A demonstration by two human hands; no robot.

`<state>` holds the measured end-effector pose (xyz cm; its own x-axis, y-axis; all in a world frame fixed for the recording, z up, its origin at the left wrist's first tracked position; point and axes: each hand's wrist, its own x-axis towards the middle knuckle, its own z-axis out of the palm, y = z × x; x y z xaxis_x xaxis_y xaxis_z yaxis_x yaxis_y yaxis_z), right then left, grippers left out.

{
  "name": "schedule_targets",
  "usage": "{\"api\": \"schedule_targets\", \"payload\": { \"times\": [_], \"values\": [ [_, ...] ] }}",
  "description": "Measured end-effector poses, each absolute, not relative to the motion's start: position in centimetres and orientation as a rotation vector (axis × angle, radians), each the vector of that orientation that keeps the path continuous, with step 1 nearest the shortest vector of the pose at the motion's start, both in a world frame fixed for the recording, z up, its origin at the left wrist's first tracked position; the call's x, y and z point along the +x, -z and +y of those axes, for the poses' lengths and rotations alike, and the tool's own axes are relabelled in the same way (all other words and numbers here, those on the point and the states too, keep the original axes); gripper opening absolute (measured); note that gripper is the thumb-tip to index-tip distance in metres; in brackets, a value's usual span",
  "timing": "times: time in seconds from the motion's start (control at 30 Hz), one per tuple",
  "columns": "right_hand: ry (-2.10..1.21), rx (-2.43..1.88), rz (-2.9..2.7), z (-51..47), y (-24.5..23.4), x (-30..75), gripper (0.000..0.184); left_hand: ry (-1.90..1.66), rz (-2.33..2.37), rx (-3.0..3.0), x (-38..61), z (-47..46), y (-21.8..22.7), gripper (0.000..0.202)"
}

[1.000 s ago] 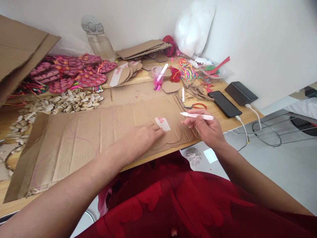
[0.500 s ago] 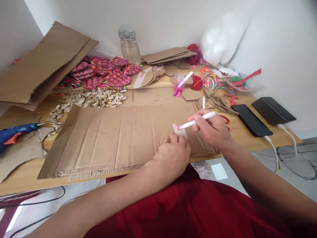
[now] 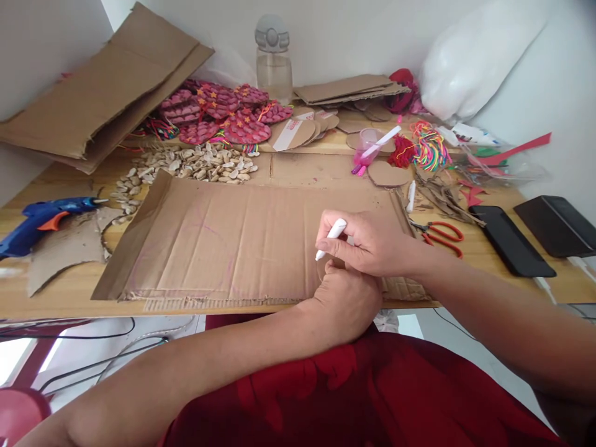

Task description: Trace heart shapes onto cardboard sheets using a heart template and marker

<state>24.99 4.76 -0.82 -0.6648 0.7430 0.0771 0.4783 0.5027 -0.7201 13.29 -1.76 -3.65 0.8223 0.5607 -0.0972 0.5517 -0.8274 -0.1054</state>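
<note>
A large flat cardboard sheet (image 3: 233,239) lies on the wooden table (image 3: 56,298). My right hand (image 3: 367,242) grips a white marker (image 3: 331,236), its tip down on the sheet's right part. My left hand (image 3: 347,298) rests just below it at the sheet's near edge, fingers pressed down on a small cardboard cut-out that is mostly hidden under both hands. The fingertips of the left hand are covered by my right hand.
A blue glue gun (image 3: 41,220) lies at the left. Seed shells (image 3: 195,164), red-pink decorated hearts (image 3: 223,118), a water bottle (image 3: 274,59) and folded cardboard (image 3: 102,99) stand behind. Red scissors (image 3: 440,236), two phones (image 3: 510,248) and coloured cords (image 3: 428,149) lie at the right.
My right hand swung the marker leftward and down over my left hand, tip now on the sheet. The white label on the cut-out is now hidden. The view shifted rightward.
</note>
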Motion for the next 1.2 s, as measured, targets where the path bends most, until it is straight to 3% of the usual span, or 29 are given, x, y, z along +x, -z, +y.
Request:
{"api": "schedule_targets", "payload": {
  "times": [0.2, 0.57, 0.83, 1.2],
  "values": [
    [-0.980, -0.980, -2.529, 5.2, 0.4, 24.2, 0.015, -0.121, -0.945, -2.916, 13.1, -2.0, 4.2, 0.031],
    [-0.948, -0.862, -2.683, 5.6, -0.1, 23.0, 0.017, -0.160, -0.960, -2.854, 13.3, -2.4, 3.7, 0.045],
    [-0.920, -0.803, -2.762, 6.1, 0.0, 23.0, 0.019, -0.100, -0.914, -2.855, 13.2, -2.5, 4.3, 0.033],
    [-1.078, -0.675, -2.934, 5.5, -1.0, 22.3, 0.017, -0.135, -1.075, -2.835, 13.8, -3.9, 5.0, 0.073]
  ]
}}
